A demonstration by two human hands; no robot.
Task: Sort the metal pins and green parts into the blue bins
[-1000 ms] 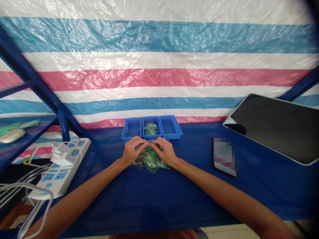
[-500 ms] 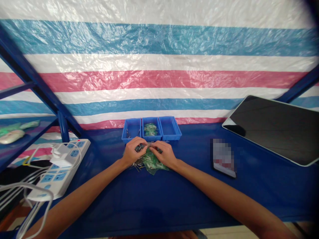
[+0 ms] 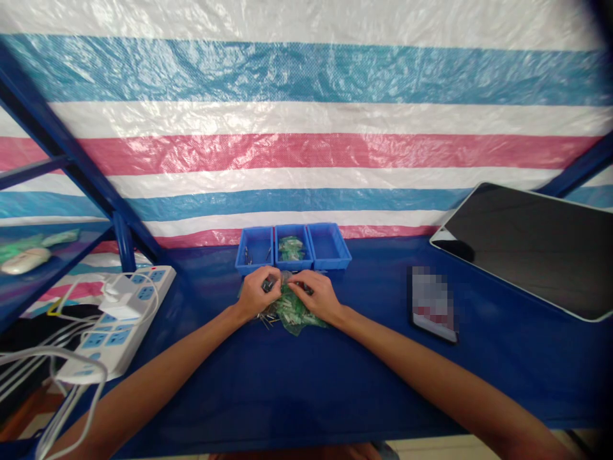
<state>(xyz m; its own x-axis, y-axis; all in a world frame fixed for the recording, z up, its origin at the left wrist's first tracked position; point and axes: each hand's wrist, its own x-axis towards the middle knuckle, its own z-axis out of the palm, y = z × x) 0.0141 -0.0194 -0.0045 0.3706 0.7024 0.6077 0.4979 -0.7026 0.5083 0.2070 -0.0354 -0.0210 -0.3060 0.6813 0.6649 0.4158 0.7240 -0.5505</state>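
Observation:
My left hand point(image 3: 258, 292) is closed, with fingers curled around a small clear plastic bag point(image 3: 286, 276) that shows between the fingertips of both hands. Something dark shows inside the curl of that hand, too small to name. On the other side my right hand point(image 3: 318, 295) pinches at the same bag, thumb and forefinger together. Below and between the hands lies a pile of green-tinted small plastic bags point(image 3: 294, 313) on the blue table point(image 3: 287, 383). Several thin metal pins or screws point(image 3: 268, 319) lie loose beside the pile, under my left hand.
Behind the hands stand three blue bins: the left bin point(image 3: 253, 233) with a few thin metal pieces, the middle bin point(image 3: 293, 229) with green bags, and the right bin point(image 3: 330, 246). A power strip point(image 3: 119, 351) with cables is left; a phone point(image 3: 433, 306) and a tablet-like screen point(image 3: 536, 249) are right.
Both hands stay over the pile with only slight finger movement, the fingertips still close together. The whole view has shifted a little.

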